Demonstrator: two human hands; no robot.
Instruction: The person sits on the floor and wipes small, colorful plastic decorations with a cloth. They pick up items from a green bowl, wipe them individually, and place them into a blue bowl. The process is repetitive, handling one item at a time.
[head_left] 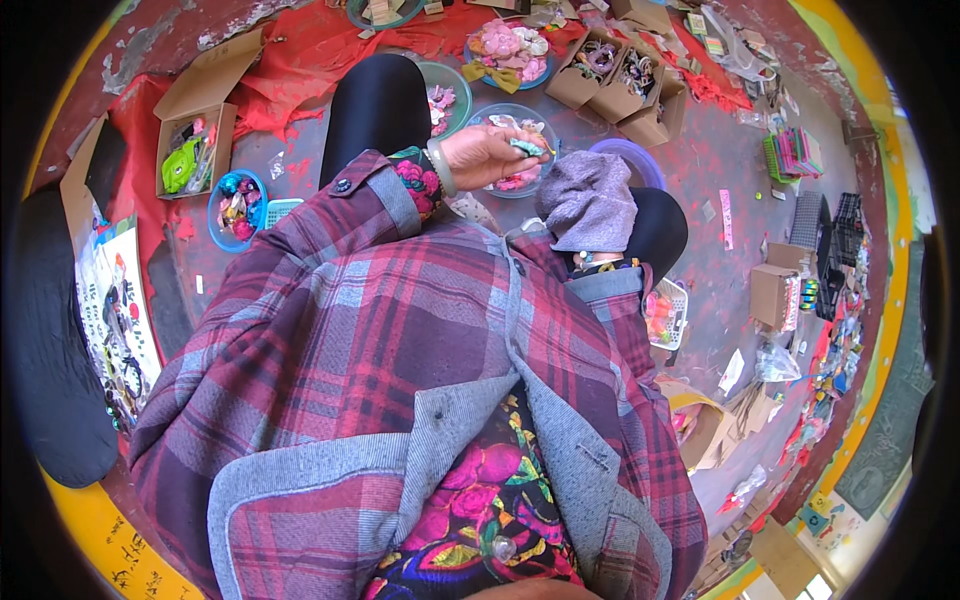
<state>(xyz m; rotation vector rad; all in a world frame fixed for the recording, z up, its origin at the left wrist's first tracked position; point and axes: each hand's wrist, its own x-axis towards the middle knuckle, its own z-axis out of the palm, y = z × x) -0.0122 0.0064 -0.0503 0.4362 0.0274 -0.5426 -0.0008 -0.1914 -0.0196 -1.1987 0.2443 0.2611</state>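
Teal piece [525, 148]: small, pale blue-green, held in the left hand above the clear basin; its exact form is too small to tell.
Left hand [482, 157]: reaching in from the left, thumb and fingers pinching the teal piece at their tips; a pale bangle [441, 166] circles the wrist.
Right hand [604, 257]: only the wrist shows, beyond the plaid cuff; the rest is hidden by the grey-purple cloth, so whether its fingers are spread or pressed together cannot be told.
Grey-purple cloth [590, 200]: bunched over the right hand, beside the right knee [662, 240].
Clear basin [512, 106]: just beyond the hands, containing pink and white pieces.
Purple basin [642, 156]: right of the clear basin, partly covered from view by the cloth.
Green basin [460, 84]: left of and farther than the clear basin, beside the left knee [375, 110], with pink and white pieces inside.
Blue bowl [546, 76]: farther still, heaped with pink flower-like pieces.
Cardboard boxes [571, 89]: far right of the blue bowl, filled with small goods.
Blue basin [262, 192]: on the left, holding dark, blue and red pieces; a turquoise basket [285, 209] stands just right of it.
Cardboard carton [205, 82]: far left, flaps raised, a bright green item [180, 165] inside.
White basket [681, 317]: near right, beside the right sleeve, holding orange and pink pieces.
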